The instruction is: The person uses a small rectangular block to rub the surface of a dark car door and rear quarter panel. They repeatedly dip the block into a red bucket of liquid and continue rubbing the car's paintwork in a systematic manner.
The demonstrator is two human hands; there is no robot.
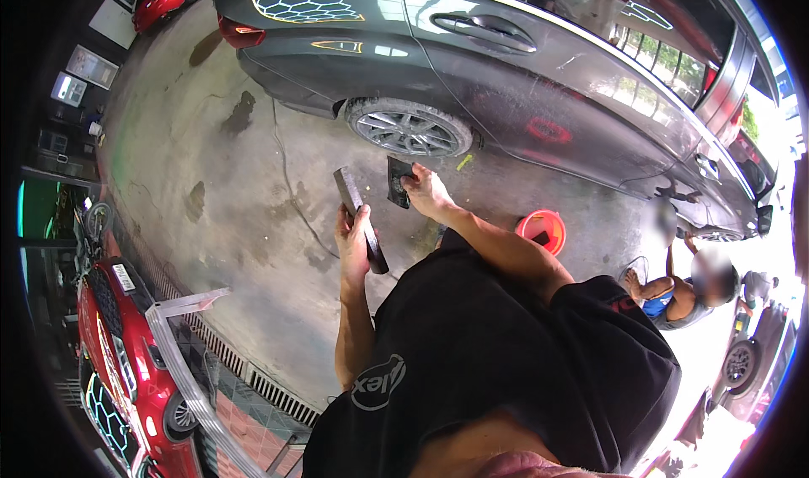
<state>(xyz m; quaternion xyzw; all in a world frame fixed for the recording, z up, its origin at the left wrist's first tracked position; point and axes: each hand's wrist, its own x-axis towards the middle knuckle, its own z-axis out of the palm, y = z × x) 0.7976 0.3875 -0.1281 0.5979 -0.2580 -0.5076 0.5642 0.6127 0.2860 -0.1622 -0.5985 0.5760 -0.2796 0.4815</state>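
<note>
- Left hand is wrapped around the middle of a long dark flat bar – prob a rubber or metal strip, can't say which. It's held tilted, top end angled away from the body, lower end sticking out past the fingers toward the black shirt. Mid-grip looks like it's for balance imo.
- Right hand is pinching a small dark flat pad, maybe a scraper or sanding block – too dark to call. It sits just right of the bar's top end, the two close but apart afaict.
- Both items are held up in front of the chest, w/ the grey car's rear wheel just beyond them. So they're off the ground, not resting on anything.
- Red bucket sits on the wet concrete floor to the right of the right forearm.
- Hard to see: the right fingers are mostly behind the pad, and the fisheye bends the car door.
- Another person crouches farther right, partly cut off by glare.
- Thin hose or cable runs over the floor left of the hands, ends unclear.
</note>
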